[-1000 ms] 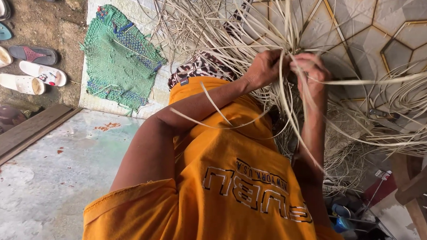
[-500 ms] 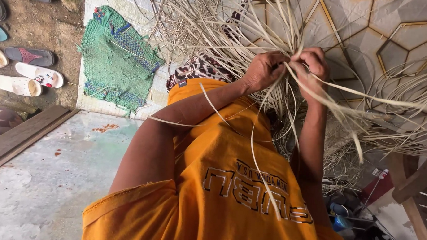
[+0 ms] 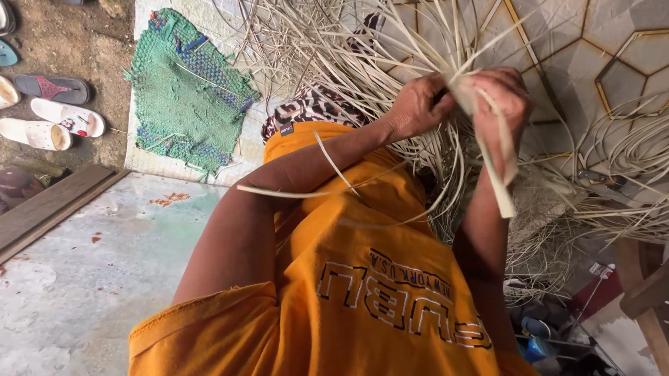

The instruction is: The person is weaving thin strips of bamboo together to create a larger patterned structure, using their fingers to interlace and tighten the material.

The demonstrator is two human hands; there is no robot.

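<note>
Sandals (image 3: 34,133) far left on dirt, then green mat (image 3: 187,93). Centre: left hand (image 3: 418,105) clenched on pale strips (image 3: 449,80), held up over tile floor (image 3: 626,59). Right hand (image 3: 503,100) w/ fingers curled round same bundle, one strip hanging down.

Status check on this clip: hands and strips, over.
Left hand and right hand both gripping pale strips. Loose strips crowd all around.
</note>
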